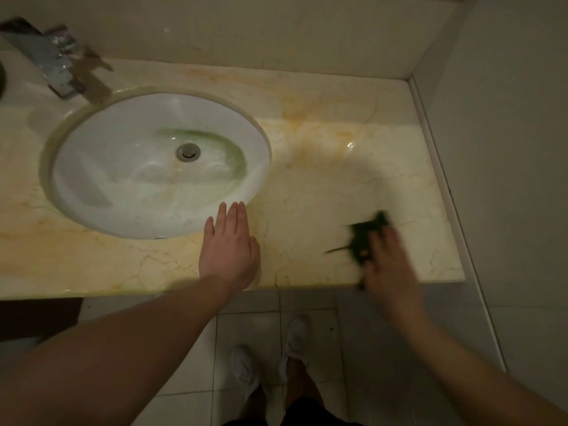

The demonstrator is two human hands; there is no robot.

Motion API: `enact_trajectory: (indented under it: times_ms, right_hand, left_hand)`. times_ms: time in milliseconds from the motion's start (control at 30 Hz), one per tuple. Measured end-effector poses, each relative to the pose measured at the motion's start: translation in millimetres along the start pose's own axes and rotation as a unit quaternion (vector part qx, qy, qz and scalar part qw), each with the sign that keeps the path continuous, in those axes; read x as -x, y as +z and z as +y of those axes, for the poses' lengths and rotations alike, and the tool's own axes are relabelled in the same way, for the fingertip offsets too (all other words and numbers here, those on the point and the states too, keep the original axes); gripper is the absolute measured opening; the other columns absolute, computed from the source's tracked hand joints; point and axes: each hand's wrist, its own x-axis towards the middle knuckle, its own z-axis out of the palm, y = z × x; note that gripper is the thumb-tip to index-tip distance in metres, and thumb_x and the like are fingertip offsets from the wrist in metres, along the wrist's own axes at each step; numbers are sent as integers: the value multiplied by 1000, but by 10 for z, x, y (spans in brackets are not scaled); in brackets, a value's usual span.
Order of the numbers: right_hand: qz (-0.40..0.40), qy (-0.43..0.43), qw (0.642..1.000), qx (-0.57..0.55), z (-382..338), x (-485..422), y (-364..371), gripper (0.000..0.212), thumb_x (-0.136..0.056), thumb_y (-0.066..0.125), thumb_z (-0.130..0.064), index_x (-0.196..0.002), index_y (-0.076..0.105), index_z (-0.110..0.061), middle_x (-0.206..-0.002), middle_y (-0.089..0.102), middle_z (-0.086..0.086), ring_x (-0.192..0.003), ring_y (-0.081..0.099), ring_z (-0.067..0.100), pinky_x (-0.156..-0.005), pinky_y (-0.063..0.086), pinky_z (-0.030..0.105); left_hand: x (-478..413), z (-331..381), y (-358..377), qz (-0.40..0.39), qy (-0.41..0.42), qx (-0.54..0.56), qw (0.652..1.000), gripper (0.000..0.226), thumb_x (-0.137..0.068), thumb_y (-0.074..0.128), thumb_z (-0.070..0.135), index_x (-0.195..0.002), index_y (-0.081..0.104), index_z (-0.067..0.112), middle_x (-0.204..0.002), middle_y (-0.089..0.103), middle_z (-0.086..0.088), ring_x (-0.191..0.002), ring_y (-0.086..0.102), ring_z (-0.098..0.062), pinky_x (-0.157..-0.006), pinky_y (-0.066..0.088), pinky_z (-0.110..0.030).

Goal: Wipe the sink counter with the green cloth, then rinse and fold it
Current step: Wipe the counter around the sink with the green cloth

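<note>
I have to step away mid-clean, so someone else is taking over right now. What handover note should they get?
Left hand: open, flat on the counter at the front rim of the sink, holding nothing.
Right hand: motion-blurred, on the green cloth near the counter's front right edge; exact grip unclear.
Done: wiping is under way on the right side; how much is covered cannot be told.
Seen: a greenish smear in the basin near the drain; the faucet shows no running water.
Left: finish wiping, rinse the cloth, fold it.
</note>
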Motion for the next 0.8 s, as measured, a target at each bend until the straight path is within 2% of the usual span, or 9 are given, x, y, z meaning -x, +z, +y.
enact_trajectory:
  times_ms: [67, 100, 133, 200, 300, 400, 467, 600, 800]
  right_hand:
    - [32, 155, 987, 6, 342, -8, -85, 55, -95, 44, -16, -147, 32, -1, -153, 28, 25, -142, 26, 40, -116, 27, 53]
    - [44, 195, 980, 3, 275, -24, -51, 57, -95, 44, -18, -148, 30, 0, -152, 29, 27, -141, 26, 42, -117, 25, 53]
    - [43, 193, 980, -9, 79, -21, 0, 58, -94, 42, -21, -147, 31, 0, -150, 32, 27, -138, 30, 43, -116, 26, 53]
    - [15, 93, 995, -24, -483, 58, 173, 59, -92, 41, -27, -146, 36, -3, -149, 35, 25, -136, 34, 42, -116, 25, 53]
    - [-28, -68, 997, -16, -1289, 291, 433, 63, -88, 50, -35, -145, 40, -10, -154, 32, 19, -143, 28, 36, -118, 12, 41]
    - [-32, -135, 990, -16, -1312, 323, 407, 64, -88, 54, -38, -145, 40, -12, -156, 31, 16, -144, 27, 32, -118, 17, 40]
    - [-18, -83, 996, -19, -936, 270, 305, 62, -90, 54, -33, -146, 38, -10, -156, 29, 17, -144, 25, 33, -118, 15, 41]
    - [11, 115, 993, -25, 48, 252, 22, 58, -100, 41, -25, -151, 23, -6, -161, 13, 18, -148, 10, 32, -121, 10, 42]
    - [20, 197, 980, -26, 511, -133, -84, 60, -100, 39, -26, -151, 20, 0, -158, 14, 25, -147, 10, 37, -122, 8, 43]
  left_hand:
    - [-2, 5, 14, 3, -1, 1, 1000, 67, -94, 29, 31, -153, 12, 5, -160, 20, -12, -149, 8, -29, -120, 12, -48]
    - [0, 8, 16, 4, -3, 5, 1000, 67, -94, 30, 31, -153, 12, 5, -160, 21, -13, -149, 8, -29, -120, 12, -48]
    - [7, 9, 12, 4, -5, 8, 1000, 67, -94, 30, 31, -153, 12, 4, -159, 21, -13, -149, 9, -29, -120, 12, -48]
    - [20, 8, 20, 6, -1, 10, 1000, 66, -94, 30, 30, -152, 13, 4, -159, 22, -13, -149, 9, -30, -120, 12, -49]
    - [31, 4, 11, 10, 5, 14, 1000, 68, -91, 22, 32, -152, 15, 3, -159, 23, -14, -148, 11, -31, -119, 14, -49]
    - [39, -6, 15, 15, 14, 11, 1000, 70, -89, 16, 34, -152, 14, 3, -159, 22, -14, -148, 10, -30, -119, 14, -49]
    - [32, -24, 31, 12, 13, 13, 1000, 70, -90, 16, 35, -153, 12, 4, -160, 18, -13, -149, 7, -29, -120, 12, -48]
    - [32, -19, 60, 10, 10, 2, 1000, 70, -92, 15, 38, -153, 7, 5, -162, 10, -13, -150, 2, -29, -121, 9, -47]
    - [-19, 68, 36, -8, 28, -7, 1000, 72, -93, 14, 43, -154, 4, 6, -163, -1, -13, -150, -7, -29, -121, 3, -48]
